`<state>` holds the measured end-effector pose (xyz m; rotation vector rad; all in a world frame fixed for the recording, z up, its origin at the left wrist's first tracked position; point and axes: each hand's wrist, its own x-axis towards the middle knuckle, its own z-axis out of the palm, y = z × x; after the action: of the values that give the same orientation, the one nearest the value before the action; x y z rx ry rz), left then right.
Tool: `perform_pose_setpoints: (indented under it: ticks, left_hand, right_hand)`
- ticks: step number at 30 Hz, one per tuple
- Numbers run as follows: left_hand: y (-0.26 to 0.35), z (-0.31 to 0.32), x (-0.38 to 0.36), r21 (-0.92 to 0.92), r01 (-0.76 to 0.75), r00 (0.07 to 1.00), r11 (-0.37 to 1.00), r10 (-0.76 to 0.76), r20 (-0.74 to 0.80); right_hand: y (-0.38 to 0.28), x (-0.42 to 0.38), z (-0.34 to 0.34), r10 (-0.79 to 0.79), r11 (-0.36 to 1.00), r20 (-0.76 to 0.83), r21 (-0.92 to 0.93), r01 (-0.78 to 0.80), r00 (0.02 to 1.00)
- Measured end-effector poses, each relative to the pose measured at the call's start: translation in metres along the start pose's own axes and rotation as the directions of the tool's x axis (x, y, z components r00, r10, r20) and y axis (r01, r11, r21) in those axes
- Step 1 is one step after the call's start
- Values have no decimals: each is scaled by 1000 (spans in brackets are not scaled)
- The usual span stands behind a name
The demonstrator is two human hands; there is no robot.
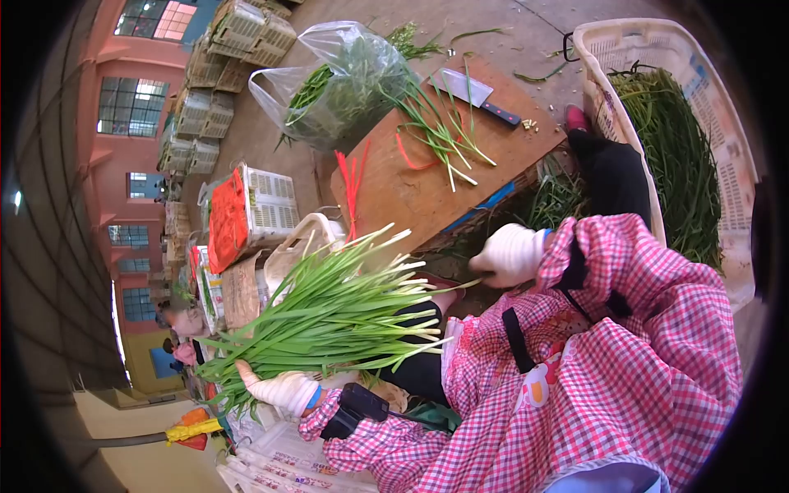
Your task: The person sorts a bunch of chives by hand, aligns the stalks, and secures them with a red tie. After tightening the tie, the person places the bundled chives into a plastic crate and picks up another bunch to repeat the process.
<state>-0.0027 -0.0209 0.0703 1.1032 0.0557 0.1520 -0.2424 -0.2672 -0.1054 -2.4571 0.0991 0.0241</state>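
Observation:
A large bunch of garlic chives [337, 304], green leaves with pale stem ends, lies across my lap. My left hand [283, 390], wrapped in white, grips the leafy end from below, with its fingers partly hidden under the leaves. Beyond the pale stem ends, my right hand [511, 256], also wrapped in white, is closed in a pinch. A thin pale stalk [454, 287] runs from its fingertips towards the bunch. Just past my hands is a wooden board [374, 197], with loose chives [444, 135], a cleaver [468, 89] and red ties [352, 185] on it.
A crate of greens [620, 123] stands close on the right. Behind the board sits a clear plastic bag [353, 82] of greens. A white crate with a red cover [228, 218] and stacked crates [246, 33] are on the left. Trimmings [559, 201] lie beside the board.

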Motion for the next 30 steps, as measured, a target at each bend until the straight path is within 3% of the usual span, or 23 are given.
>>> perform_pose_setpoints:
  ticks: [1,2,4,5,7,9,11,12,15,18,21,25,28,30]
  left_hand:
    - [3,0,3,16,-42,999,999,42,-16]
    - [6,-4,9,47,-35,998,998,37,-44]
    - [9,-8,15,52,-67,996,996,70,-62]
    - [10,-9,19,48,-98,992,994,102,-80]
    - [11,-23,37,34,-87,993,996,90,-72]
    - [14,-30,41,26,-66,996,997,67,-58]
    - [13,-29,35,6,36,998,999,-36,-47]
    - [12,-28,32,7,75,996,997,-74,-43]
    - [11,-29,27,-16,123,992,992,-123,-2]
    - [10,-24,20,-4,158,987,987,-158,5]
    - [7,-6,-5,-10,163,986,987,-162,34]
    - [3,-8,-5,-7,118,993,993,-118,30]
    - [2,-11,-1,-49,188,982,981,-189,-19]
    - [-1,-20,10,-65,220,975,973,-216,62]
  right_hand:
    - [19,-7,6,-20,995,47,-92,24,999]
    - [32,-14,4,90,971,243,-236,-31,966]
    - [95,-14,40,321,905,530,-416,-89,785]
    - [100,-13,35,510,838,533,-485,-251,675]
    - [74,-21,11,280,881,459,-471,-36,843]
    - [35,-14,-5,63,956,225,-293,6,972]
    - [-6,-3,-18,9,997,71,-77,-3,997]
    - [-13,3,-5,-28,997,-110,73,36,994]
    - [-42,14,-1,47,933,-425,341,112,904]
    - [-58,27,-3,79,947,-415,315,62,906]
    - [-61,46,12,-40,958,-669,186,219,742]
    - [-57,45,12,-76,948,-678,179,264,731]
    - [-59,28,9,-92,942,-585,211,261,806]
    - [-58,20,9,-137,915,-532,256,313,836]
